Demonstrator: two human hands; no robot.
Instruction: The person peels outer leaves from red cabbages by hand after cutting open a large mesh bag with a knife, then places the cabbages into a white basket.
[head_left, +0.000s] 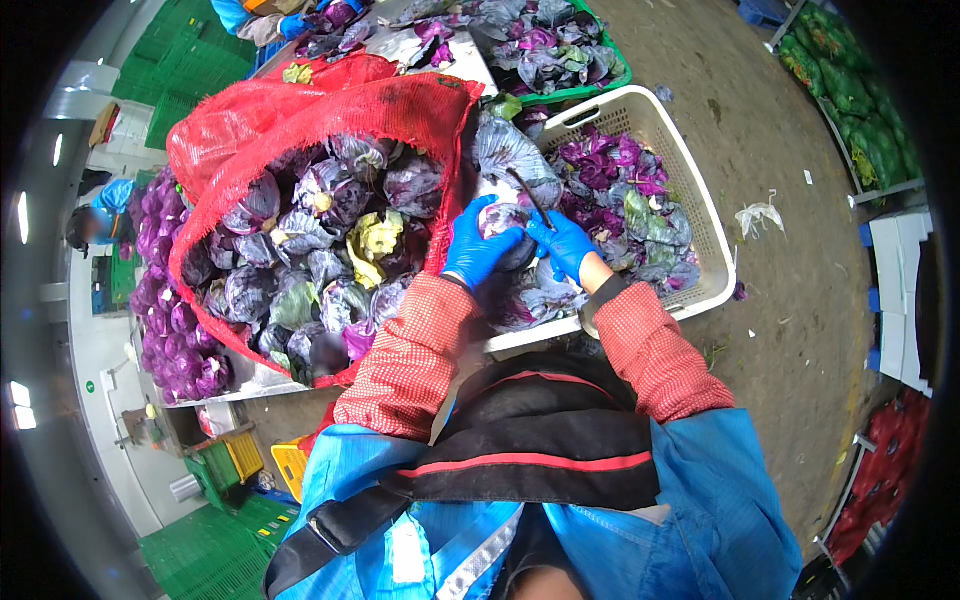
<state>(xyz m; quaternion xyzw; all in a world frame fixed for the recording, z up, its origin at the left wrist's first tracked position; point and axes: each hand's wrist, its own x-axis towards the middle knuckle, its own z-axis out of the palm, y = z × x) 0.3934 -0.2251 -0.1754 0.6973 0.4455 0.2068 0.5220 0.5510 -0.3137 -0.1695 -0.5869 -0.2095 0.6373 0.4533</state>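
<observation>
In a blue glove, my left hand (480, 244) grips a red cabbage head (504, 219) from its left side. My right hand (561, 244), also gloved, is closed around what looks like a knife (531, 193), its thin dark blade pointing up and away over the cabbage. The handle is mostly hidden by the fingers. Loose outer cabbage leaves (551, 296) lie beneath and in front of both hands. Just beyond the cabbage spreads a large veined leaf (514, 157). To the left, an open red mesh sack (375, 105) bulges with untrimmed red cabbages (251, 292).
A white plastic crate (705, 217) of purple leaves stands at my right. Behind it sits a green crate (628, 71) of leaves. Trimmed cabbages (169, 322) are piled at far left. Co-workers' gloved hand (295, 27) and blue sleeve (116, 195) show beyond. Green mesh sacks (847, 105) line the right.
</observation>
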